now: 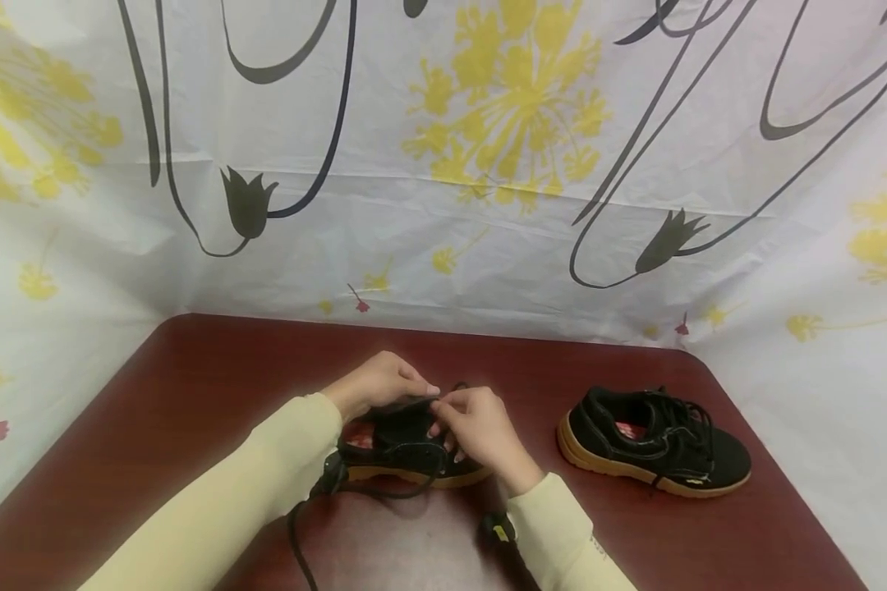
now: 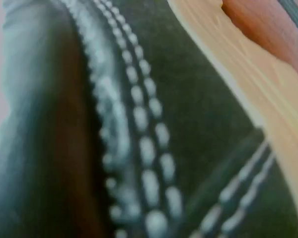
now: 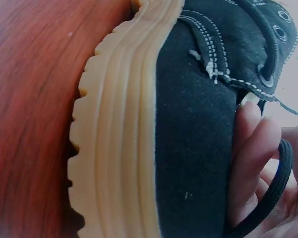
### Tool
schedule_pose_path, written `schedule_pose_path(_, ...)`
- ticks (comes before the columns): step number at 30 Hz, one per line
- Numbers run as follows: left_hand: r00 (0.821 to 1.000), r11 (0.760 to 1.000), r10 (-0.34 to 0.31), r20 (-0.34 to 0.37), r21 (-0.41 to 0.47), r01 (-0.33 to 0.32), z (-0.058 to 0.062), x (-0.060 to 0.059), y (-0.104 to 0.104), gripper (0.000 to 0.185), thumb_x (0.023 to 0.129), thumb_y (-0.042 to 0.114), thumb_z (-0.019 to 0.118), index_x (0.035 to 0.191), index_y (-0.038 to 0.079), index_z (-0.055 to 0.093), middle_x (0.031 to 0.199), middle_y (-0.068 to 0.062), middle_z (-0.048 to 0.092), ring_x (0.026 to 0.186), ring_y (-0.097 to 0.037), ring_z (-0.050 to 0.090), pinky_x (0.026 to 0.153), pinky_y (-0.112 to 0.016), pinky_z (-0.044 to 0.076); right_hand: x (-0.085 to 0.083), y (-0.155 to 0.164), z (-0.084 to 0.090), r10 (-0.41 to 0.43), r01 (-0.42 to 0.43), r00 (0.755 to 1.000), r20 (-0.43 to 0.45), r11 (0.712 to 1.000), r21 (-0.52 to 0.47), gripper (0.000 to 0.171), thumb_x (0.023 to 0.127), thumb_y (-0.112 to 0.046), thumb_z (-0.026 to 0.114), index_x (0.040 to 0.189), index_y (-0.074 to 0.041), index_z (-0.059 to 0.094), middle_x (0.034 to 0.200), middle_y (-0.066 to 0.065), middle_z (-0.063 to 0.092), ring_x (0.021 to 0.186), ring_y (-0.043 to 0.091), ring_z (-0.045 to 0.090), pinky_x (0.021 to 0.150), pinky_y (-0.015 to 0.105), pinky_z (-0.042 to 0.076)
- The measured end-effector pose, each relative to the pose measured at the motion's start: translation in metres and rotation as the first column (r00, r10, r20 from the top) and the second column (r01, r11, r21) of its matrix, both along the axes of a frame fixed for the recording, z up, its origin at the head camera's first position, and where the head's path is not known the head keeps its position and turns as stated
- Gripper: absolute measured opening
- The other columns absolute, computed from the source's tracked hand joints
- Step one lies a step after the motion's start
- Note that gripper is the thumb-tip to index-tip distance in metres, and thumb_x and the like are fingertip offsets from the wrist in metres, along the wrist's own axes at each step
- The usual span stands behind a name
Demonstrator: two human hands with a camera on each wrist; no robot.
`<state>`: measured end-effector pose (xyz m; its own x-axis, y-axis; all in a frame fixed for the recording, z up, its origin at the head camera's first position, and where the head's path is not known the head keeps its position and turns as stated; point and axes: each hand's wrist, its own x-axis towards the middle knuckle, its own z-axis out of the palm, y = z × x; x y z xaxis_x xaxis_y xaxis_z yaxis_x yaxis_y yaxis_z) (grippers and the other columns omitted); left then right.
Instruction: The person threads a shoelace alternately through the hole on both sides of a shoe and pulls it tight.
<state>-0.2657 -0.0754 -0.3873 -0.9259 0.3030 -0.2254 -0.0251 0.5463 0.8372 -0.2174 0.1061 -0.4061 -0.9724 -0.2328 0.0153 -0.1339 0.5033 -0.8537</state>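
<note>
Hands, left hand and right hand, pinched the limp black lace over the soft-sided, stiff-soled black sneaker at lower centre, probably light and best held by its sole.

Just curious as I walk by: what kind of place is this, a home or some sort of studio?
Probably a makeshift recording corner: a dark red table screened by a floral sheet, with only two black shoes out.

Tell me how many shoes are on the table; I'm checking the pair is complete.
2. One black shoe lies under both hands at the table's front middle; the other shoe sits apart to the right, untouched. None seems hidden.
</note>
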Motion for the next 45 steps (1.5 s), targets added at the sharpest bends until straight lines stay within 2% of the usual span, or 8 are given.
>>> schedule_pose_path(7,0.997,1.0,-0.01,0.078,0.026,0.008,0.0,-0.002,-0.004,0.027,0.088,0.033,0.079,0.096,0.007,0.082,0.105,-0.004,0.078,0.096,-0.012,0.07,0.087,-0.031,0.057,0.0,0.0,-0.003,0.003,-0.003,1.0,-0.001,1.0,0.014,0.019,0.1,-0.015,0.061,0.095,-0.004,0.077,0.072,0.003,0.073,0.048,0.011,0.059,0.043,0.031,0.051)
schedule_pose_path(14,0.998,0.998,0.011,0.065,0.054,-0.015,0.001,-0.003,-0.003,0.027,0.092,0.032,0.075,0.098,0.006,0.081,0.102,-0.005,0.079,0.093,-0.013,0.071,0.087,-0.031,0.057,0.0,0.005,0.004,0.04,-0.039,0.999,0.03,0.999,-0.008,0.022,0.1,-0.017,0.062,0.099,-0.002,0.076,0.075,0.006,0.074,0.051,0.011,0.062,0.047,0.031,0.055)
schedule_pose_path(20,0.98,0.946,0.185,0.066,0.257,-0.196,0.014,-0.017,-0.019,0.03,0.101,0.027,0.062,0.112,0.002,0.073,0.101,-0.013,0.078,0.096,-0.021,0.076,0.096,-0.038,0.057,0.0,0.023,0.026,-0.018,0.012,0.999,-0.047,0.994,-0.108,0.027,0.1,-0.026,0.064,0.107,-0.002,0.076,0.087,0.014,0.077,0.073,0.019,0.074,0.07,0.034,0.062)
schedule_pose_path(24,0.961,0.919,0.276,0.001,0.291,-0.265,0.046,-0.03,-0.036,0.034,0.103,0.031,0.06,0.117,0.001,0.069,0.103,-0.011,0.077,0.104,-0.024,0.073,0.107,-0.044,0.05,-0.003,0.034,0.03,-0.091,0.081,0.993,-0.081,0.989,-0.121,0.027,0.102,-0.025,0.061,0.114,-0.005,0.074,0.101,0.014,0.077,0.093,0.029,0.075,0.085,0.04,0.06)
schedule_pose_path(28,0.93,0.89,0.358,-0.081,0.331,-0.313,0.094,-0.04,-0.049,0.037,0.103,0.034,0.058,0.122,0.003,0.065,0.108,-0.01,0.075,0.109,-0.023,0.071,0.116,-0.045,0.042,-0.011,0.038,0.018,-0.002,0.001,0.999,-0.049,1.0,-0.017,0.028,0.105,-0.018,0.054,0.126,-0.005,0.068,0.12,0.016,0.073,0.109,0.031,0.071,0.096,0.044,0.057)
schedule_pose_path(35,0.845,0.817,0.492,-0.21,0.446,-0.365,0.172,-0.044,-0.052,0.033,0.102,0.025,0.061,0.123,0.0,0.064,0.097,0.0,0.071,0.083,-0.007,0.072,0.103,-0.028,0.053,-0.014,0.035,0.005,0.11,-0.096,0.99,-0.092,0.984,0.151,0.03,0.105,-0.017,0.055,0.131,-0.011,0.066,0.125,0.005,0.072,0.121,0.024,0.066,0.105,0.049,0.05)
schedule_pose_path(40,0.824,0.833,0.495,-0.276,0.422,-0.359,0.213,-0.044,-0.048,0.034,0.1,0.03,0.064,0.125,0.007,0.066,0.097,0.004,0.072,0.085,-0.007,0.072,0.102,-0.027,0.053,-0.012,0.034,0.007,0.18,-0.163,0.979,-0.099,0.973,0.164,0.029,0.105,-0.019,0.054,0.129,-0.012,0.067,0.119,0.002,0.074,0.118,0.02,0.067,0.104,0.047,0.05)
schedule_pose_path(45,0.83,0.916,0.351,-0.433,0.342,-0.209,0.218,-0.019,-0.033,0.03,0.098,0.029,0.067,0.116,0.006,0.07,0.105,-0.004,0.077,0.087,-0.012,0.074,0.093,-0.029,0.058,-0.012,0.032,0.01,0.157,-0.139,0.981,-0.116,0.979,0.15,0.028,0.106,-0.023,0.052,0.125,-0.011,0.07,0.121,0.003,0.074,0.117,0.021,0.067,0.102,0.045,0.052)
